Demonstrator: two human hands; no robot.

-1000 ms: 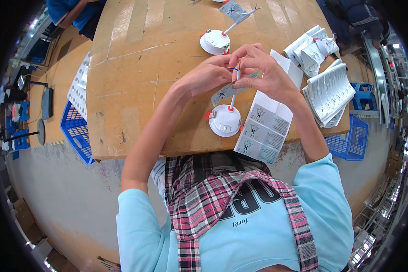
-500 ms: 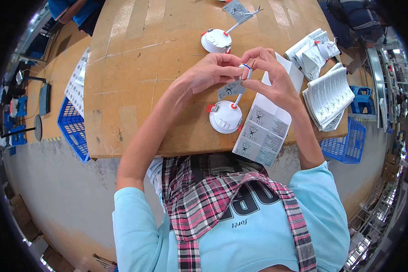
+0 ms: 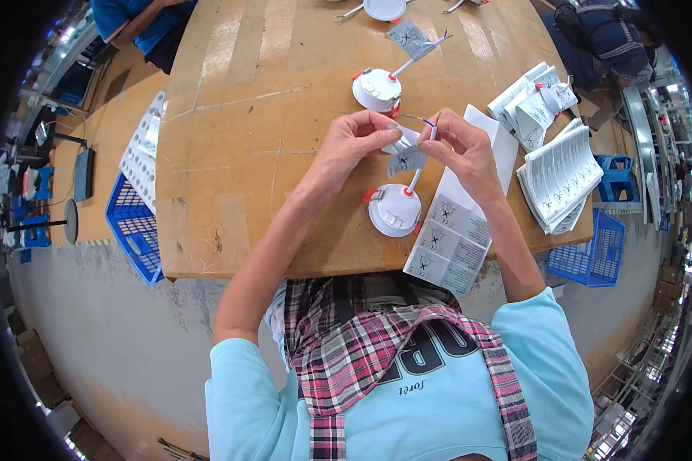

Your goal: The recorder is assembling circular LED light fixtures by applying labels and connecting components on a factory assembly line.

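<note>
A round white lamp (image 3: 394, 213) with red clips rests close to the near edge of the tabletop (image 3: 238, 169), a bit right of its middle, and its white cord (image 3: 416, 180) goes up to the hands. The left hand (image 3: 354, 142) has its thumb and finger pinched together on a small grey label (image 3: 404, 160) by the cord. The right hand (image 3: 465, 150) has its thumb and finger clamped on the cord near its top, where a thin blue wire pokes out. It may grip up there to keep the cord straight, while the left pinch seems to stop the label from flopping. One cannot tell if the label goes all the way round the cord. A long label sheet (image 3: 447, 238) lies right of the lamp, its low end past the near edge, maybe so it is easy to reach. Toward the far edge sits a second lamp (image 3: 375, 91), likely put there to be out of the hands' way. A stack of printed papers (image 3: 560, 173) lies by the right edge, with folded papers (image 3: 529, 115) just beyond it, perhaps kept aside so both arms have room
</note>
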